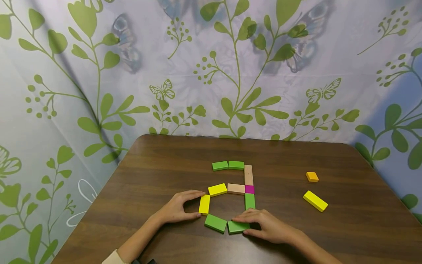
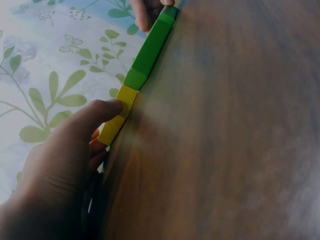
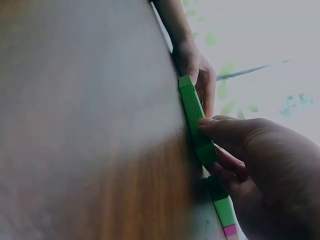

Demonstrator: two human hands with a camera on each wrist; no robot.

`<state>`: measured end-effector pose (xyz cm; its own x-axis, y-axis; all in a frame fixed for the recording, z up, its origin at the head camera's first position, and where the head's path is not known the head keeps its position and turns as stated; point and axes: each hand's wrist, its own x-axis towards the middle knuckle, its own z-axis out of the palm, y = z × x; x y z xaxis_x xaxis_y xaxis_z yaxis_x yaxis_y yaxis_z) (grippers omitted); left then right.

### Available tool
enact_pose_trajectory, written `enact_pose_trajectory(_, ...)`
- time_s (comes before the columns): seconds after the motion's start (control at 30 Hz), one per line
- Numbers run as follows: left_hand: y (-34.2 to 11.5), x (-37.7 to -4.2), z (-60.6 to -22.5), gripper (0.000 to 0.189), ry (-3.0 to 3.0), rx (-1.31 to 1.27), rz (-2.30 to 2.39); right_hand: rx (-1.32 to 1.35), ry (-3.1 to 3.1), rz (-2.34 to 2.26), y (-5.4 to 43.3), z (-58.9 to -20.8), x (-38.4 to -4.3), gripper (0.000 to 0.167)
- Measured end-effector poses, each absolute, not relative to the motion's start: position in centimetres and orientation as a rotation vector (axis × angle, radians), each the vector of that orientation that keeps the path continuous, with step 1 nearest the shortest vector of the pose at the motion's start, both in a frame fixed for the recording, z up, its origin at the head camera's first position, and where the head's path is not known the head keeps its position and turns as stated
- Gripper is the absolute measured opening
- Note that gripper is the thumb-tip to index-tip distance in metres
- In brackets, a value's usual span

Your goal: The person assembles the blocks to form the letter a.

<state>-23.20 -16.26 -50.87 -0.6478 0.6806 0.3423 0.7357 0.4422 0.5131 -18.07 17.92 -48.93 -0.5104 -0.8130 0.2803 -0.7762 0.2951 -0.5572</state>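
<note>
My left hand (image 1: 176,208) holds an upright-lying yellow block (image 1: 204,204) at the left of a block outline, thumb and index finger near its two ends. In the left wrist view the thumb lies against this yellow block (image 2: 128,98). With thumb and fingers, my right hand (image 1: 271,228) grips a green block (image 1: 236,227) at the outline's lower right corner. The right wrist view shows the thumb on the green block's side (image 3: 192,107). Between the hands, another green block (image 1: 215,223) lies slanted, close to both held blocks.
The outline continues with a yellow block (image 1: 217,189), wooden blocks (image 1: 236,188) (image 1: 248,175), a magenta block (image 1: 249,189), a green block (image 1: 250,201) and two green blocks at the top (image 1: 220,166). Apart at right lie an orange block (image 1: 312,176) and a yellow block (image 1: 315,201) on the brown table (image 1: 165,161).
</note>
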Motion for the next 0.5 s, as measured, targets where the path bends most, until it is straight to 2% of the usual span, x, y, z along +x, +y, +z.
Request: enact_pose_trajectory(0.5,-16.26,-23.14,-50.81,0.062,-2.569,-1.294,-0.968,-1.522,2.486,-1.036,17.79,-48.91,-17.97,0.041)
